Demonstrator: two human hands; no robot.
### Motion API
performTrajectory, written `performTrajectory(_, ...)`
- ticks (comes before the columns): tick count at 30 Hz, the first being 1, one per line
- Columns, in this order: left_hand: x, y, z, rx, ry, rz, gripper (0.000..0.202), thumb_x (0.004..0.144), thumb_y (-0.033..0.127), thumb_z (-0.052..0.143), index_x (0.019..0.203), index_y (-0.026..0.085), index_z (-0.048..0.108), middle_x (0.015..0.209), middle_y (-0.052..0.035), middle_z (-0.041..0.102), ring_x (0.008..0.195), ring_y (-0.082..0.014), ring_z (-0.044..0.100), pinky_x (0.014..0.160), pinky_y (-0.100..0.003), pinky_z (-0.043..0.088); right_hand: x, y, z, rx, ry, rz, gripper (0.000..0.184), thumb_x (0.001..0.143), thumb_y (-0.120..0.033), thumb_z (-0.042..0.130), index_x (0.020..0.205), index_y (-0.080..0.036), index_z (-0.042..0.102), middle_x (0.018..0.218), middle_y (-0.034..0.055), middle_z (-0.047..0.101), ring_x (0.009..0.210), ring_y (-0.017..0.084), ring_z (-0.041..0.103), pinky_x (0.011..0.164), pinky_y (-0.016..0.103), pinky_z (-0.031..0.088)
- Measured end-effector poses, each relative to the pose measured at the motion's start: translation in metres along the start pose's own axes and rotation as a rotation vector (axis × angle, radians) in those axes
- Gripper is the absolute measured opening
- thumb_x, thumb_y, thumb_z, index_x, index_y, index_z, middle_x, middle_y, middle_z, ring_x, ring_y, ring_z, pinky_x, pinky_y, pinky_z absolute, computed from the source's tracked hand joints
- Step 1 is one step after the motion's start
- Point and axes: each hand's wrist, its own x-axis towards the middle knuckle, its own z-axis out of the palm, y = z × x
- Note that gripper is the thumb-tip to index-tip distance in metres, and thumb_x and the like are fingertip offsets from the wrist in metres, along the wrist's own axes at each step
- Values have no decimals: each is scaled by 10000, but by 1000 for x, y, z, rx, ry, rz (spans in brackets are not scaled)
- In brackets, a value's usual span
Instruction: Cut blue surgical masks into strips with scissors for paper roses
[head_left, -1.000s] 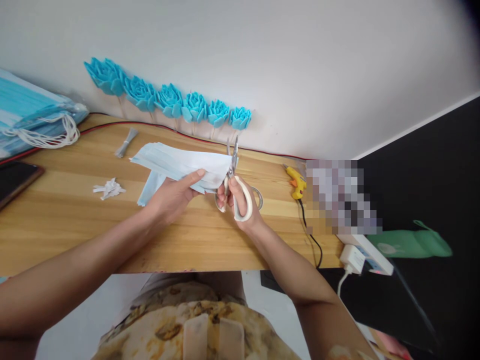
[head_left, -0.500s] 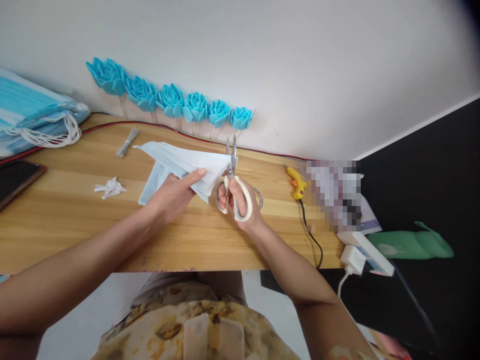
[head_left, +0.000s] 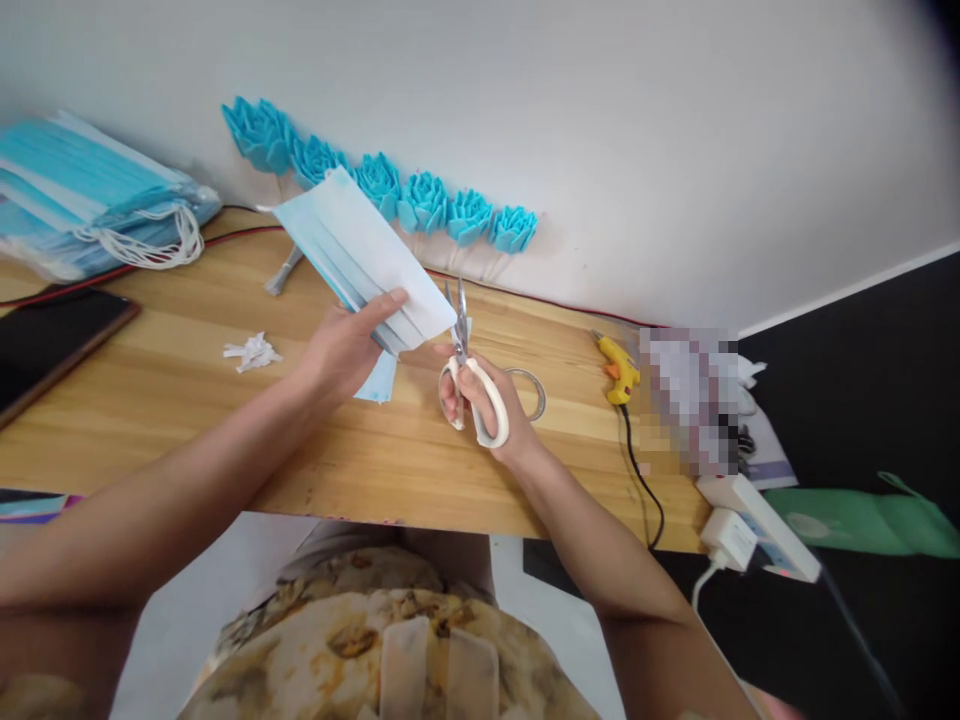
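Observation:
My left hand (head_left: 346,345) pinches a pale blue face mask (head_left: 358,255) and holds it lifted above the wooden table (head_left: 187,400), its far corner tilted up toward the wall. My right hand (head_left: 487,405) grips white-handled scissors (head_left: 466,385), fingers through the loops, blades pointing up at the mask's right edge. A second strip of blue mask hangs below my left hand.
A row of blue paper roses (head_left: 382,185) leans on the wall. A stack of masks (head_left: 90,205) lies at the far left beside a dark phone (head_left: 52,335). White scraps (head_left: 253,352), a tape ring (head_left: 529,385), a yellow glue gun (head_left: 619,365) and a power strip (head_left: 757,515) are on the right.
My left hand turned the mask from lying flat and leftward to tilted up toward the wall. The scissors stayed at its right edge. The camera shifted slightly left.

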Motion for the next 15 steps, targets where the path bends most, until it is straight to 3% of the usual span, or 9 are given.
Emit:
performTrajectory(7,7,6,-8,105,-5,164,292,653,309,895,891,208,758,1002,-42,781,1138,-314,676,979,-408,552,-1,-2,-1,-94,-82,9,712,759,-704,718,1237,-187,615,807,-6,614,623,98,528,588,276,425)
performTrajectory(15,7,13,-10,159,32,181,236,662,296,897,824,235,737,925,-5,769,1117,-301,679,865,-363,597,-2,-5,0,-149,-105,41,711,740,-710,726,1224,-198,632,843,4,610,648,104,534,603,272,433)
